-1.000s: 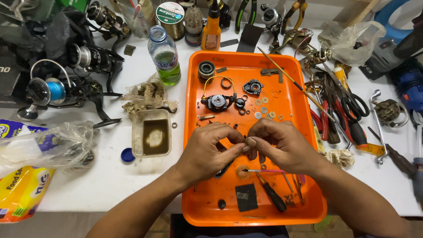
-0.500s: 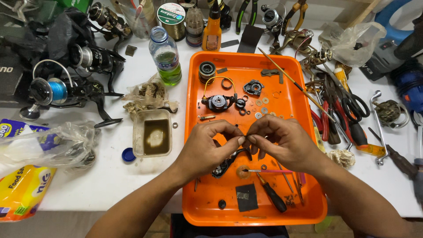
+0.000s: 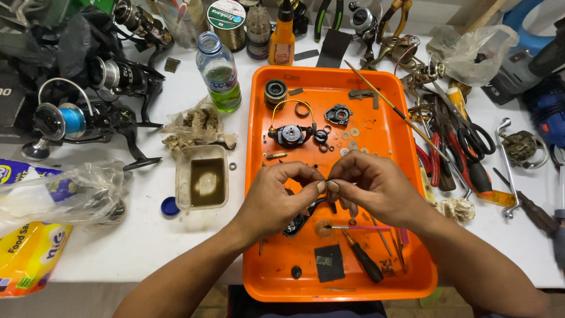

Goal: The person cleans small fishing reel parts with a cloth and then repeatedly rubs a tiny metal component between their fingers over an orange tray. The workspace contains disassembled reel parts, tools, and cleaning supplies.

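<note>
My left hand (image 3: 282, 197) and my right hand (image 3: 371, 185) meet over the middle of an orange tray (image 3: 276, 277), fingertips pinched together on a very small part that is too tiny to make out. Under the hands lies a black reel body (image 3: 300, 221), partly hidden. Further back in the tray sit a black reel rotor with a gold bail wire (image 3: 291, 134), a spool (image 3: 275, 91), a dark side cover (image 3: 338, 113) and several washers (image 3: 350, 140). A small screwdriver (image 3: 362, 259) and a pink-handled pick (image 3: 365, 227) lie near my right wrist.
A plastic tub of dirty liquid (image 3: 201, 184), a blue cap (image 3: 169, 206) and a green-tinted bottle (image 3: 219, 73) stand left of the tray. Fishing reels (image 3: 76, 118) crowd the far left. Pliers, scissors and screwdrivers (image 3: 453, 147) lie right of it.
Both hands have stayed over the tray's middle; the fingertips have drawn closer together into a tighter pinch. Nothing else moved.
</note>
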